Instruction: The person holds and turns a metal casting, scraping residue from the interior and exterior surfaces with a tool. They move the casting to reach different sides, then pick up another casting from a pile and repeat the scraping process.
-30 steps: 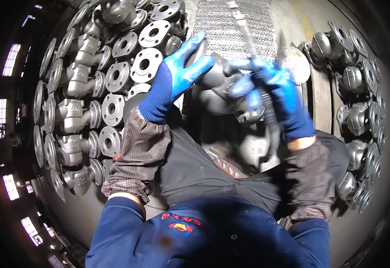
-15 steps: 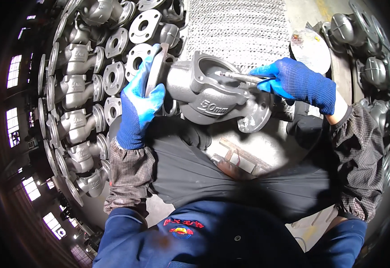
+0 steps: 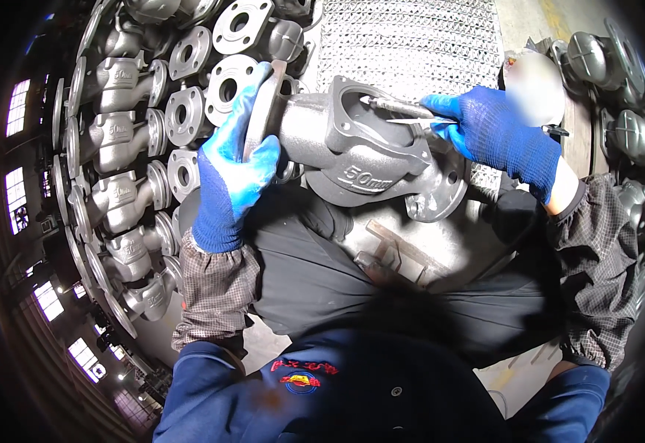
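Observation:
A grey cast-metal valve body [image 3: 367,166] with a square open top lies tilted above my lap. My left hand [image 3: 234,155], in a blue glove, is closed around its left end flange [image 3: 265,111], thumb on the near side and fingers along the far edge. My right hand [image 3: 489,129], also gloved, pinches a slim metal tool [image 3: 396,105] whose tip reaches into the square opening. A second thin, bright line runs beside the tool; what it is I cannot make out. The valve's right flange [image 3: 437,198] points down and to the right.
Stacked valve bodies [image 3: 119,133] with round flanges fill the left side. More castings [image 3: 625,133] stand at the right. Beyond the valve lies a pale textured mat [image 3: 411,44], with a whitish round piece [image 3: 537,85] to its right. A rusty metal frame [image 3: 389,247] is on the floor between my legs.
The valve has shifted slightly right in the view, and its opening is turned a little. My right hand has moved slightly right, its tool still at the opening. The left hand keeps its grip.

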Demonstrator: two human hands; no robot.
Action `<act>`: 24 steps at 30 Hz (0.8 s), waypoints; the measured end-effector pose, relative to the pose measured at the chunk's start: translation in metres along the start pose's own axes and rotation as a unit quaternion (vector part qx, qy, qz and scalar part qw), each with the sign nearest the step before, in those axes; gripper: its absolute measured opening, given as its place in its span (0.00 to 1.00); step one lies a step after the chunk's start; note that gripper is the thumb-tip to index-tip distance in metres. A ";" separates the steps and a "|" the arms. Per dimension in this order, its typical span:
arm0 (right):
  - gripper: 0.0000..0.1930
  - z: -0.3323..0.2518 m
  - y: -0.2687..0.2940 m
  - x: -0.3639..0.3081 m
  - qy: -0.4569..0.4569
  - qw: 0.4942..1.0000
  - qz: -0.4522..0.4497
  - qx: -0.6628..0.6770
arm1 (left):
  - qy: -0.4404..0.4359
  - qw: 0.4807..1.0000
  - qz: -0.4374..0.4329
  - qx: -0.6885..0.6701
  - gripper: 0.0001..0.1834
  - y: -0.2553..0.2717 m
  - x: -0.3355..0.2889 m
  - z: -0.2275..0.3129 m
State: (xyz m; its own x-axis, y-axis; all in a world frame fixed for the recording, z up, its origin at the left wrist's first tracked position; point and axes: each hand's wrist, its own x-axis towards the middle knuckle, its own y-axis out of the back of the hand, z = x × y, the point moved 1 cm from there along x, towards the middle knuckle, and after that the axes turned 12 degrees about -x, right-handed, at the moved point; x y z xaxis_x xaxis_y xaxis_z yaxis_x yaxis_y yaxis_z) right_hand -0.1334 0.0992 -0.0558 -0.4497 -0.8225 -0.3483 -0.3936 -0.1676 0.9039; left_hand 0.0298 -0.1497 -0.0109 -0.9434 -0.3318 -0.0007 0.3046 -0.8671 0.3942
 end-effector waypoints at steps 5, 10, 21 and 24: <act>0.11 -0.004 0.003 0.002 -0.003 0.999 -0.008 -0.038 | -0.003 0.998 0.004 -0.060 0.32 0.004 -0.004 -0.011; 0.10 -0.004 0.001 0.002 -0.007 0.999 0.015 -0.041 | 0.024 1.000 0.017 -0.007 0.32 0.001 -0.001 -0.003; 0.11 -0.008 -0.005 -0.012 -0.040 0.997 0.041 -0.053 | -0.010 0.999 -0.022 -0.042 0.35 -0.003 0.001 0.008; 0.17 -0.004 -0.003 -0.009 -0.011 0.996 0.034 -0.081 | -0.028 0.999 -0.024 -0.026 0.35 -0.005 0.002 0.007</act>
State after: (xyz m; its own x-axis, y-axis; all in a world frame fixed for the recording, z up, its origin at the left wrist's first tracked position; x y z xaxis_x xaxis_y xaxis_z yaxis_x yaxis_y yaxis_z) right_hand -0.1250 0.1052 -0.0545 -0.4894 -0.8227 -0.2892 -0.2285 -0.1991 0.9530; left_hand 0.0254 -0.1431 -0.0065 -0.9624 -0.2695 0.0329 0.2639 -0.9000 0.3468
